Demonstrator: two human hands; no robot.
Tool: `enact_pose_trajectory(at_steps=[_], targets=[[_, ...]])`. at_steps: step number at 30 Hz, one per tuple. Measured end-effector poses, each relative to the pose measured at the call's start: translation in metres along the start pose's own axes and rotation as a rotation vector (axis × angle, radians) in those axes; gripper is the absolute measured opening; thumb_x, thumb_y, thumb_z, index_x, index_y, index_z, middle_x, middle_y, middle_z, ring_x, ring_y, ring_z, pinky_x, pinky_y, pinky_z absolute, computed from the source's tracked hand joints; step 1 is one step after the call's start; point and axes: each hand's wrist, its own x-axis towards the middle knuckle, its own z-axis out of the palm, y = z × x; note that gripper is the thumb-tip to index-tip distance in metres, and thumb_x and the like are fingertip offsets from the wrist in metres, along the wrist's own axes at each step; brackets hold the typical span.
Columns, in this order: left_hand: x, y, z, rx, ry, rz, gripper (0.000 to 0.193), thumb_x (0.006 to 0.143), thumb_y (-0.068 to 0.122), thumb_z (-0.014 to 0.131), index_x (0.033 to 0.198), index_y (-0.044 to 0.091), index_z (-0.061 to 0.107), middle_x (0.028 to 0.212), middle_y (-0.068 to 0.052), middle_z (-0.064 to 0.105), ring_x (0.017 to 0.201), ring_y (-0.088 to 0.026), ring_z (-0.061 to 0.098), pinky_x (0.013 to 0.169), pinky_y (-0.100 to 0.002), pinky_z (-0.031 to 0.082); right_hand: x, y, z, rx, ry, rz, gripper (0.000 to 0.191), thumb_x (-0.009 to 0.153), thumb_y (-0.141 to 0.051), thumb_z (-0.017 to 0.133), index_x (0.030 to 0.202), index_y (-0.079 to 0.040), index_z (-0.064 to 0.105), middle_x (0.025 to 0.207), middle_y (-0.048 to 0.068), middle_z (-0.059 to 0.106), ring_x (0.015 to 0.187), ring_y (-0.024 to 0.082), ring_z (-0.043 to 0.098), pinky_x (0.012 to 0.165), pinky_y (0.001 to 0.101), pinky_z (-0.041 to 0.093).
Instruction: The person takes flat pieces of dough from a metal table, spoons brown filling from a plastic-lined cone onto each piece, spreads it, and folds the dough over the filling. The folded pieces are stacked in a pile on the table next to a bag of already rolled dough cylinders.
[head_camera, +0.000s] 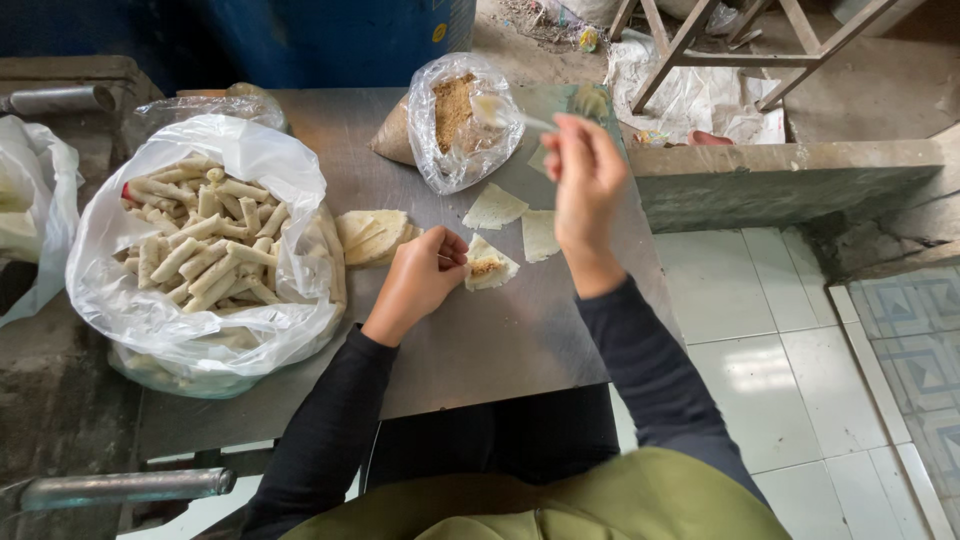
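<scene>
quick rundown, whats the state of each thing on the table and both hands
left hand: fingers pinching the filled wrapper
filled wrapper: partly folded, filling showing
right hand: raised, holding a spoon
spoon: lifted over the filling bag
filling bag: open
loose wrappers: flat, unfilled
wrapper stack: piled
big bag of rolls: open, nearly full

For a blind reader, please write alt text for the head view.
The left hand holds a filled wrapper on a metal table while the right hand lifts a spoon near a bag of filling. A bag of finished rolls sits left.
</scene>
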Motion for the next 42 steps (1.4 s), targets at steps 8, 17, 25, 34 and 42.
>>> enact_pose_trajectory(at_steps=[8,17,25,34,42], targets=[[-0.002,0.001,0.01,0.037,0.073,0.139,0.021,0.082,0.001,0.075,0.099,-0.001,0.063,0.089,-0.011,0.073,0.08,-0.02,0.075,0.074,-0.031,0.06,-0.033,-0.012,0.008,-0.824,-0.304,-0.133,0.022,0.095,-0.012,0.074,0.115,-0.006,0.067,0.103,0.012,0.06,0.086,0.025,0.063,0.074,0.0343,0.052],[-0.004,0.002,0.021,0.082,0.149,0.173,0.027,0.076,-0.004,0.077,0.095,-0.001,0.058,0.089,-0.014,0.071,0.08,-0.026,0.074,0.069,-0.034,0.058,-0.109,-0.004,-0.017,-1.165,-0.404,-0.052,0.018,0.084,-0.012,0.078,0.096,-0.005,0.068,0.101,0.014,0.061,0.099,0.036,0.061,0.085,0.0457,0.049],[-0.002,-0.001,0.025,0.077,0.188,0.18,0.025,0.078,-0.005,0.074,0.096,-0.001,0.058,0.089,-0.014,0.071,0.081,-0.026,0.073,0.07,-0.034,0.058,-0.113,-0.002,-0.012,-1.138,-0.356,-0.077,0.019,0.087,-0.012,0.073,0.101,-0.003,0.064,0.104,0.012,0.061,0.098,0.035,0.061,0.085,0.0468,0.047],[-0.001,-0.003,0.029,-0.018,0.194,0.104,0.027,0.078,-0.004,0.072,0.099,-0.002,0.055,0.095,-0.012,0.066,0.079,-0.021,0.072,0.069,-0.032,0.059,-0.12,0.001,-0.009,-1.155,-0.363,-0.077,0.01,0.094,-0.012,0.069,0.096,-0.006,0.062,0.1,0.01,0.064,0.094,0.032,0.062,0.084,0.0456,0.046],[-0.001,-0.003,0.03,0.022,0.206,0.116,0.029,0.078,-0.005,0.073,0.099,-0.001,0.054,0.096,-0.014,0.064,0.078,-0.022,0.07,0.068,-0.033,0.059,-0.125,-0.006,-0.001,-0.933,-0.327,-0.054,0.021,0.089,-0.006,0.072,0.107,-0.005,0.061,0.095,0.003,0.07,0.069,0.022,0.064,0.08,0.0397,0.043]])
